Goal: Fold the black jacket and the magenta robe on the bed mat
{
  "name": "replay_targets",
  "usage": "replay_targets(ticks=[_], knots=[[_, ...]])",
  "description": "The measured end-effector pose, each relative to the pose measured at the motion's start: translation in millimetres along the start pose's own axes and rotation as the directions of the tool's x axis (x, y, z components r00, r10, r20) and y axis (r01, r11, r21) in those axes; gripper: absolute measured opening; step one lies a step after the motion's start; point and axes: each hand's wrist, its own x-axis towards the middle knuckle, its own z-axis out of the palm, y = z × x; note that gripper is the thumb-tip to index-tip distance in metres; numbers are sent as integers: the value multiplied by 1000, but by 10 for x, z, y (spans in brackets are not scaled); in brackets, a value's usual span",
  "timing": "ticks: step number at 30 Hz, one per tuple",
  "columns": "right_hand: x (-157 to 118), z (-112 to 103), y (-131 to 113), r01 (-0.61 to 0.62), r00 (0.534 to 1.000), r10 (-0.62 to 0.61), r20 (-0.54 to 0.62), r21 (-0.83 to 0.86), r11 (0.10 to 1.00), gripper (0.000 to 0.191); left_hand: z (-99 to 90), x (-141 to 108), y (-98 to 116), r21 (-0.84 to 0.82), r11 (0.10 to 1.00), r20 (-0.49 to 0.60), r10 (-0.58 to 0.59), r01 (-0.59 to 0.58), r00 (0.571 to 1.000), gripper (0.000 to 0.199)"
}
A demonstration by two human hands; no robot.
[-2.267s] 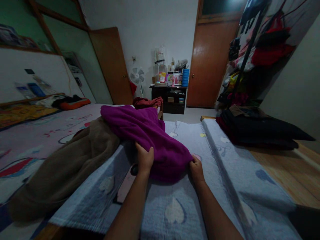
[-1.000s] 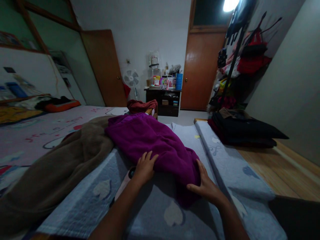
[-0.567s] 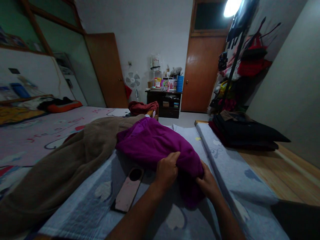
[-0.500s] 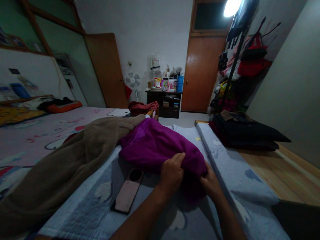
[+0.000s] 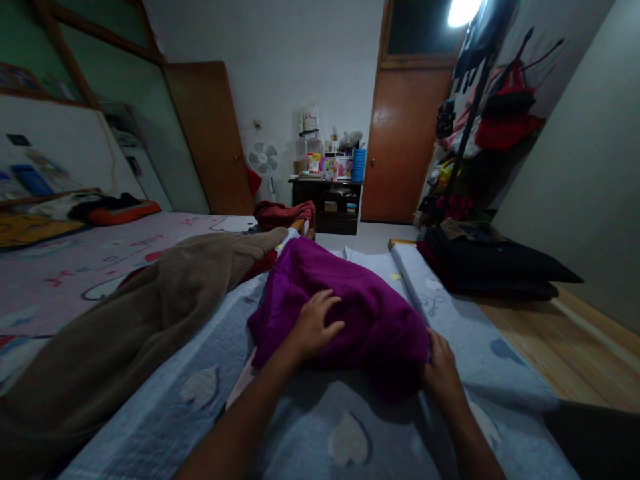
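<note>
A purple garment (image 5: 350, 300) lies bunched on the pale blue bed cover in the middle of the head view. My left hand (image 5: 316, 325) rests over its near left part, fingers spread and thumb apart. At the garment's right edge, my right hand (image 5: 443, 373) has its fingers and thumb around the cloth. A pink phone (image 5: 243, 383) shows only as a strip, hidden by the garment and my left forearm. To the left stretches a brown fleece garment (image 5: 175, 293).
Dark folded clothes (image 5: 495, 263) are stacked on the right, partly over a wooden board (image 5: 530, 333). A rusty red cloth (image 5: 283, 213) lies at the bed's far end. Beyond stand a dark cabinet (image 5: 327, 227) and a fan (image 5: 263, 159). A pink bedspread (image 5: 125, 247) is on the left.
My left hand has let go of the cloth, opened and moved left. The garment has spread toward me and to the right, covering much of the phone. My right hand has shifted slightly right.
</note>
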Motion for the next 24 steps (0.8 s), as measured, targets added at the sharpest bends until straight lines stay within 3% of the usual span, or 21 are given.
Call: replay_targets(ticks=[2,4,7,9,12,15,19,24], knots=[[-53,-134,-66,-54,998,55,36,-16,998,48,-125,121,-335,217,939,-130,-243,267,961,56],[-114,-231,-158,-145,982,140,127,28,989,51,-196,208,-625,316,793,-176,-490,521,854,73],[-188,-272,-264,-250,945,213,247,130,959,70,-206,261,-907,368,677,-112,-648,638,753,89],[-198,-245,-289,-242,945,192,264,170,955,84,-180,273,-997,399,650,-104,-668,646,737,96],[-133,-163,-275,-129,966,78,246,197,972,88,-154,309,-1059,436,661,-111,-634,611,765,96],[-19,-73,-241,-46,973,-8,231,226,973,77,-151,372,-1086,411,727,-51,-584,550,810,79],[120,-16,-242,-75,970,14,244,245,967,48,-147,444,-1003,328,815,-95,-474,477,875,63],[339,-34,-402,-163,968,92,233,309,937,45,-177,447,-609,65,944,-189,-306,323,933,48]])
